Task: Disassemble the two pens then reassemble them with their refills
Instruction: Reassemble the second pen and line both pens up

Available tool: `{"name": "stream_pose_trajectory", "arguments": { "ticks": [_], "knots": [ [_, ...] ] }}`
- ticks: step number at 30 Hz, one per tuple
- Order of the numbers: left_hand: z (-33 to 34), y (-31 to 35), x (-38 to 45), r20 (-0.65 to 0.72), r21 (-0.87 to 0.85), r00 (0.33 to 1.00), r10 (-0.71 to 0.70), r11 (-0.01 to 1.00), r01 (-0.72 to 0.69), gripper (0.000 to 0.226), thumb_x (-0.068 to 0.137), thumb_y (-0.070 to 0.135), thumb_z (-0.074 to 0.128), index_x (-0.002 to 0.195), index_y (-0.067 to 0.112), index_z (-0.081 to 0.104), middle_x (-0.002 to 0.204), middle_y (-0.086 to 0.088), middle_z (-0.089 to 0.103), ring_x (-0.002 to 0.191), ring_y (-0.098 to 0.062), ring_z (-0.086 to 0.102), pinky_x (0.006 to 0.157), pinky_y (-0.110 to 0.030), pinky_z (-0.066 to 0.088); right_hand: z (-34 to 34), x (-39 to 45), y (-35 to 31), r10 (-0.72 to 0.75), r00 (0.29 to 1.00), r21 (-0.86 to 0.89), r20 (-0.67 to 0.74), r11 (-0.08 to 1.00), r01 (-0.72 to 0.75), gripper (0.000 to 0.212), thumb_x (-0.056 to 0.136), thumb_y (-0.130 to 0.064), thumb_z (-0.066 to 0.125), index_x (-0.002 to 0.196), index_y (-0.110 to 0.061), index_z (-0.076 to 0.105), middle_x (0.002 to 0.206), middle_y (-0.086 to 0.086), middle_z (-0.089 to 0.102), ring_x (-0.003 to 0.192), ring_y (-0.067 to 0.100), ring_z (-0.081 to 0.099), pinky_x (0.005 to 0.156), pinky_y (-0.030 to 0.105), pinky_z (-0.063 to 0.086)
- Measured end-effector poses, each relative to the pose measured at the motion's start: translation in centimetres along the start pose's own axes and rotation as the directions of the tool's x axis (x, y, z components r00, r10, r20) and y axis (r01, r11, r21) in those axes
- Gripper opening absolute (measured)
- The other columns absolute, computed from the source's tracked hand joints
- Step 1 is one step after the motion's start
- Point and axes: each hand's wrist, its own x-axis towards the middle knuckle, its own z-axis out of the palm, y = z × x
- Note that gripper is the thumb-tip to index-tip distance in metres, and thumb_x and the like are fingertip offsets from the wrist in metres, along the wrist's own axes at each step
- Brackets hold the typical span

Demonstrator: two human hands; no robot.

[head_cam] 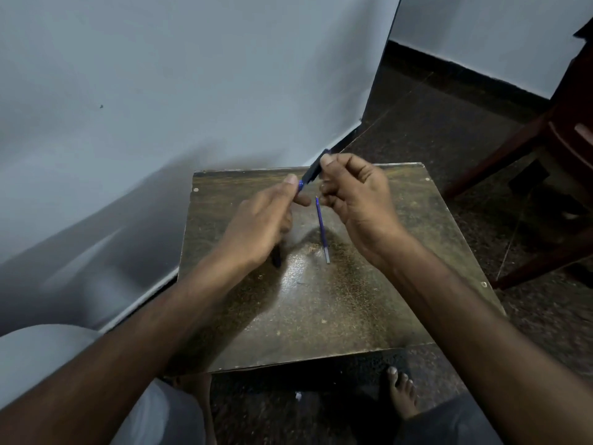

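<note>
Pale blue walls close in behind and to my left, meeting at a corner just past the far edge of the small brown surface [321, 300] in front of me. To the right the dark speckled floor [433, 130] lies open up to a dark wooden chair [545, 149] near the right edge. The surface's near edge sits just above my bare foot [401, 393]. Its worn, glossy top has free room toward me and to the right.

Over the far half, my left hand [260, 226] pinches the blue tip end of a pen [309, 175] between thumb and forefinger, while my right hand [356, 191] pinches its dark barrel higher up, the other fingers curled. The pen tilts up and away to the right, off the surface. A blue refill [322, 229] lies flat on the surface between my hands, beneath the pen. Something dark pokes out under my left hand; I cannot tell what it is.
</note>
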Motion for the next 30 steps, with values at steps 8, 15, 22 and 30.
{"name": "stream_pose_trajectory", "arguments": {
  "ticks": [8, 15, 22, 30],
  "knots": [
    [-3.2, -2.0, 1.7, -0.155, -0.199, 0.971, -0.182, 0.968, 0.150, 0.035, 0.114, 0.031, 0.047, 0.090, 0.026, 0.073, 0.060, 0.014, 0.051, 0.051, -0.005, 0.040, 0.048, -0.026, 0.033, -0.2, 0.6, 0.6, 0.119, 0.991, -0.693, -0.057, 0.710, -0.125, 0.027, 0.094, -0.040, 0.081, 0.086, -0.015, 0.079, 0.069, -0.003, 0.074, 0.058, 0.003, 0.065, 0.062, 0.026, 0.053],
    [-1.5, -1.6, 1.5, 0.001, -0.238, 0.985, -0.175, 0.956, 0.170, 0.034, 0.114, 0.022, 0.048, 0.100, 0.018, 0.078, 0.068, 0.009, 0.058, 0.054, -0.006, 0.044, 0.049, -0.023, 0.035, 1.1, 0.5, 1.5, 0.095, 0.993, -0.869, -0.075, 0.483, -0.112, 0.033, 0.089, -0.045, 0.085, 0.074, -0.016, 0.080, 0.064, -0.002, 0.075, 0.066, 0.011, 0.072, 0.071, 0.041, 0.063],
    [-1.5, -0.9, 0.4, -0.046, 0.123, 0.996, 0.075, 0.990, -0.069, 0.026, 0.112, 0.038, 0.051, 0.109, 0.037, 0.077, 0.073, 0.012, 0.063, 0.060, -0.005, 0.052, 0.058, -0.022, 0.039, 1.3, -0.5, 0.9, -0.053, 0.999, -0.558, -0.010, 0.829, 0.038, 0.042, 0.108, -0.046, 0.060, 0.089, -0.014, 0.080, 0.066, 0.001, 0.069, 0.058, 0.003, 0.061, 0.059, 0.023, 0.048],
    [-0.3, 0.1, -0.8, -0.079, 0.456, 0.958, 0.276, 0.865, -0.212, 0.013, 0.108, 0.036, 0.062, 0.112, 0.024, 0.065, 0.080, 0.010, 0.075, 0.072, -0.004, 0.071, 0.068, -0.032, 0.058, 1.6, -1.7, 0.9, 0.230, 0.964, -0.043, -0.132, 0.970, -0.238, 0.021, 0.096, -0.023, 0.081, 0.084, -0.006, 0.077, 0.073, 0.003, 0.067, 0.066, 0.010, 0.059, 0.062, 0.023, 0.051]
  ]
}}
